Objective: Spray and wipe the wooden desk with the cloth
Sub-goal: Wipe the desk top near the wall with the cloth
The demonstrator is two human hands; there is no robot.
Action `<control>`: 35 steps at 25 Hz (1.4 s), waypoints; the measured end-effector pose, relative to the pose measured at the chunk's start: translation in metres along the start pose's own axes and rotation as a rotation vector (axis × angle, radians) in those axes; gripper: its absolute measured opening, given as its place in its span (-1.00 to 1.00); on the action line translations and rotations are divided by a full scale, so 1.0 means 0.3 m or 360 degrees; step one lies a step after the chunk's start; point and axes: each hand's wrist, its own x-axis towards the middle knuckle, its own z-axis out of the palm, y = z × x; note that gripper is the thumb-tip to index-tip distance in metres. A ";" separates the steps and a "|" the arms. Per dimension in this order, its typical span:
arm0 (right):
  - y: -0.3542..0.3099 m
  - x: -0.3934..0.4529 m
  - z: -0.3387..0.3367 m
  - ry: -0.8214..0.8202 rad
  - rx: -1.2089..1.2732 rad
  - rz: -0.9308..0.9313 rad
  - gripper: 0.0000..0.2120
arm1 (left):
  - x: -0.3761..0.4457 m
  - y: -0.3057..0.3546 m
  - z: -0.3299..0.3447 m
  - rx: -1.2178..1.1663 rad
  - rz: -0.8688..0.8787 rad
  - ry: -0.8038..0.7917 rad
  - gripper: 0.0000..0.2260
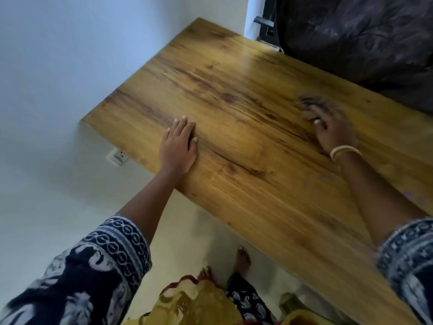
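Right hand (328, 130) presses dark cloth (314, 103) on desk (234, 113) near far edge, fingers blurred; unwiped span lies toward left hand (179, 146), flat, fingers together.

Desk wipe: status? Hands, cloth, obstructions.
Left hand flat on wooden desk. Right hand grips dark cloth, motion-blurred. No spray bottle visible. Desktop unobstructed.

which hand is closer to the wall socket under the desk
Left. The left hand lies flat on the desk's near edge, just right of the wall socket. The right hand is far across the desk, on the blurred cloth.
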 end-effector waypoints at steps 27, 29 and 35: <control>-0.511 -0.275 0.142 -0.0291 -0.0114 -0.1280 -0.56 | -0.004 0.013 0.007 0.0055 0.0196 0.0046 -0.61; -0.336 -0.126 0.106 -0.0097 -0.0197 -0.0962 -0.57 | 0.000 0.019 -0.001 0.0050 0.0211 0.0033 -0.63; -0.022 0.031 0.031 0.0254 -0.0244 0.1132 -0.52 | 0.013 0.076 0.028 -0.0018 0.0010 0.0128 -0.64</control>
